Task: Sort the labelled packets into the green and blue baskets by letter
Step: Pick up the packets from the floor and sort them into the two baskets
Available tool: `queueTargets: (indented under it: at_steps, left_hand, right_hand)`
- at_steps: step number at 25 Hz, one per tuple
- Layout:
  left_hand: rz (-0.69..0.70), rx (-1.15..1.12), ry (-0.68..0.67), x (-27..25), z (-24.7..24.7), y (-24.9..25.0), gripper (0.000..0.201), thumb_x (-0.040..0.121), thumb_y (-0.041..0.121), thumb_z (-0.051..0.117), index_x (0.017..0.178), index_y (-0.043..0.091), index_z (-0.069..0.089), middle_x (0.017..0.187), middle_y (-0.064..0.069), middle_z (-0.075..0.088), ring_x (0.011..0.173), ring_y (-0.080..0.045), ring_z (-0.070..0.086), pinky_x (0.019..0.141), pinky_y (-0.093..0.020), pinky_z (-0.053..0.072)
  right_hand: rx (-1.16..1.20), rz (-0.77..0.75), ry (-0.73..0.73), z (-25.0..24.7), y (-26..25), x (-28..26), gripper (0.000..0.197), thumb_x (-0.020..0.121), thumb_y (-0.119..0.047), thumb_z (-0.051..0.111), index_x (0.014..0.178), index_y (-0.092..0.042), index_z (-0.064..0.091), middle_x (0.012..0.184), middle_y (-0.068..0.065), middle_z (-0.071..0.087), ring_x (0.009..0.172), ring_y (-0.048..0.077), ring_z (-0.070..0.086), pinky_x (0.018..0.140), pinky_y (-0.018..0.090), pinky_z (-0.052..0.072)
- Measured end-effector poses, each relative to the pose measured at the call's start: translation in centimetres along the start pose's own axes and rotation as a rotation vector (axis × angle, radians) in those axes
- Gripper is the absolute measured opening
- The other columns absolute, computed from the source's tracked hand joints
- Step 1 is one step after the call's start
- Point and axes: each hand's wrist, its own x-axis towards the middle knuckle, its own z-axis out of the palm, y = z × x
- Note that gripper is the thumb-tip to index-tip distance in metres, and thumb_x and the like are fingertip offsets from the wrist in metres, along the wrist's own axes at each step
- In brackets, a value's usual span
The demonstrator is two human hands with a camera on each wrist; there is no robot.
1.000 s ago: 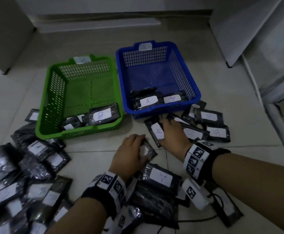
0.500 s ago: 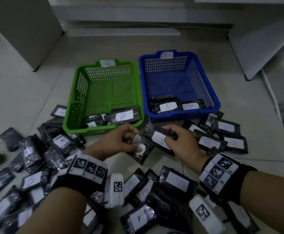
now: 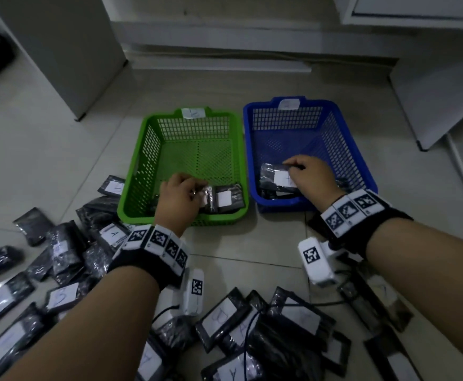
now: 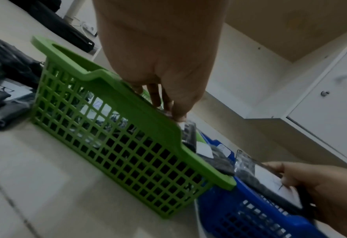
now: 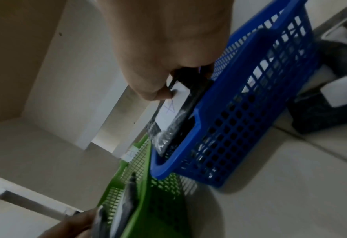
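Observation:
The green basket [image 3: 182, 217] and the blue basket [image 3: 362, 163] stand side by side on the tiled floor. Each has a paper tag on its far rim and a few black packets at its near end. My left hand [image 3: 194, 189] is over the near end of the green basket and pinches a black wrapped packet [image 3: 209, 200] by one end. My right hand [image 3: 293, 165] is inside the blue basket and pinches a packet [image 3: 275, 176] with a white label. The right wrist view shows an A on that label [image 5: 169, 111].
Several loose labelled packets lie on the floor to the left [image 3: 59, 251] and in front of me [image 3: 266, 334]. A grey cabinet [image 3: 59, 50] stands at the back left. A white board [image 3: 431, 86] leans at the right.
Both hands lifted packets from the floor in front of the baskets and carried them forward, the left into the green basket and the right into the blue one.

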Motion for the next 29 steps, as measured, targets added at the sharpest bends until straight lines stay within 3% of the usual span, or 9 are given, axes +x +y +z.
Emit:
queueTargets:
  at_steps: [4, 8, 11, 14, 17, 20, 23, 27, 29]
  left_hand:
    - [-0.076, 0.011, 0.065, -1.3, 0.4, 1.0, 0.039, 0.089, 0.013, 0.055, 0.128, 0.016, 0.058, 0.119, -0.017, 0.048, 0.112, -0.035, 0.041, 0.101, -0.042, 0.037]
    - [0.252, -0.027, 0.223, -4.8, 1.4, 5.0, 0.028, 0.08, 0.006, 0.056, 0.105, 0.013, 0.065, 0.104, -0.008, 0.052, 0.097, -0.024, 0.045, 0.084, -0.03, 0.037]
    - [0.366, -0.275, -0.242, -8.0, 4.2, 7.9, 0.022, 0.081, 0.012, 0.063, 0.101, 0.021, 0.066, 0.096, 0.004, 0.057, 0.087, -0.009, 0.051, 0.078, -0.016, 0.036]
    - [0.33, -0.173, -0.772, -10.3, 8.0, 8.8, 0.047, 0.074, 0.032, 0.076, 0.118, 0.027, 0.06, 0.107, 0.005, 0.058, 0.096, -0.009, 0.055, 0.084, -0.022, 0.043]
    - [0.346, 0.009, -0.917, -11.3, 9.7, 8.8, 0.059, 0.062, 0.037, 0.083, 0.116, 0.027, 0.062, 0.108, 0.002, 0.058, 0.099, -0.014, 0.054, 0.086, -0.027, 0.046]
    - [0.218, -0.079, -0.896, -10.8, 9.1, 9.0, 0.037, 0.064, 0.033, 0.084, 0.097, 0.025, 0.067, 0.094, 0.005, 0.063, 0.087, -0.011, 0.058, 0.074, -0.022, 0.046]
    - [-0.057, -0.386, -0.761, -9.8, 8.6, 9.3, 0.028, 0.072, 0.031, 0.08, 0.093, 0.017, 0.069, 0.089, 0.0, 0.068, 0.082, -0.013, 0.063, 0.074, -0.021, 0.049]
    - [-0.298, -0.908, -0.528, -8.8, 7.8, 10.7, 0.035, 0.079, 0.014, 0.075, 0.111, 0.016, 0.061, 0.101, -0.007, 0.069, 0.086, -0.023, 0.068, 0.074, -0.036, 0.059]
    - [-0.325, -1.07, -0.361, -8.3, 6.9, 11.5, 0.034, 0.082, 0.007, 0.069, 0.11, 0.013, 0.052, 0.091, -0.004, 0.068, 0.074, -0.018, 0.067, 0.069, -0.038, 0.059]
  right_hand:
    - [-0.259, -0.015, -0.189, -0.1, 2.5, 0.9, 0.032, 0.088, -0.013, 0.058, 0.116, -0.025, 0.067, 0.121, 0.014, 0.053, 0.114, 0.03, 0.051, 0.101, 0.031, 0.041]
    - [-0.164, -0.172, 0.099, -1.3, 2.9, -2.8, 0.026, 0.087, -0.007, 0.058, 0.107, -0.015, 0.072, 0.097, 0.007, 0.049, 0.103, 0.029, 0.05, 0.093, 0.024, 0.039]
    - [-0.047, -0.117, 0.322, -2.6, 4.5, -7.8, 0.029, 0.079, 0.008, 0.051, 0.092, -0.009, 0.071, 0.091, 0.006, 0.049, 0.087, 0.015, 0.047, 0.078, 0.011, 0.031]
    - [-0.068, 0.108, 0.267, -3.0, 8.0, -10.8, 0.029, 0.077, 0.008, 0.055, 0.098, -0.006, 0.069, 0.108, 0.016, 0.054, 0.094, 0.022, 0.054, 0.081, 0.01, 0.032]
    - [-0.304, 0.218, 0.07, -2.9, 11.1, -11.7, 0.046, 0.081, -0.016, 0.065, 0.126, -0.013, 0.058, 0.13, 0.017, 0.047, 0.117, 0.034, 0.044, 0.096, 0.027, 0.031]
    - [-0.529, 0.201, -0.07, -2.6, 11.4, -12.6, 0.066, 0.079, -0.033, 0.069, 0.138, -0.02, 0.042, 0.137, 0.011, 0.043, 0.125, 0.034, 0.037, 0.103, 0.042, 0.031]
    - [-0.527, 0.203, -0.078, -2.2, 11.3, -13.2, 0.056, 0.079, -0.023, 0.069, 0.13, -0.014, 0.05, 0.133, 0.015, 0.046, 0.121, 0.034, 0.041, 0.101, 0.04, 0.033]
    - [-0.189, 0.118, -0.156, -3.5, 10.4, -13.4, 0.03, 0.084, -0.016, 0.063, 0.113, -0.011, 0.063, 0.112, 0.013, 0.061, 0.106, 0.028, 0.056, 0.089, 0.031, 0.045]
    - [0.091, 0.114, -0.199, -4.4, 9.0, -12.9, 0.027, 0.091, -0.022, 0.058, 0.118, -0.018, 0.059, 0.116, 0.002, 0.063, 0.109, 0.018, 0.058, 0.094, 0.032, 0.046]
